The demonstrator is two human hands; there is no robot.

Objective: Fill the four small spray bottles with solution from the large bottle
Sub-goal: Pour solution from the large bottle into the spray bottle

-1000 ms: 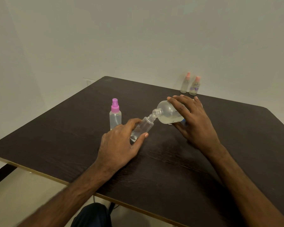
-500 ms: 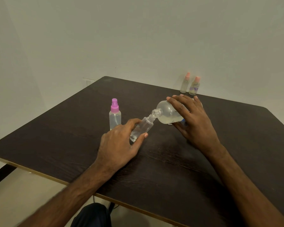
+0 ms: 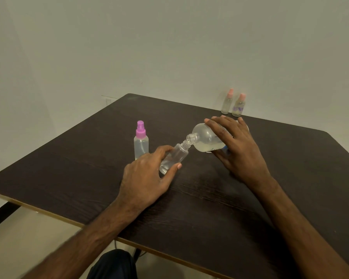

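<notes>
The left hand point(image 3: 147, 178) grips the uncapped small bottle point(image 3: 174, 158) at mid-surface point(image 3: 250, 208), tilted, its neck pointing up and right; the right hand point(image 3: 240, 150) holds the large bottle point(image 3: 205, 138) tipped leftward (mouth just above that neck).

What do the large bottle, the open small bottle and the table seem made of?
The large bottle: probably plastic, translucent and slightly frosted; pale liquid shows dimly through its wall. The open small bottle: clear glossy plastic, perhaps glass; see-through, with a threaded neck. The table: dark matt wood-grain surface, likely laminate over board, as the near edge is paler.
</notes>
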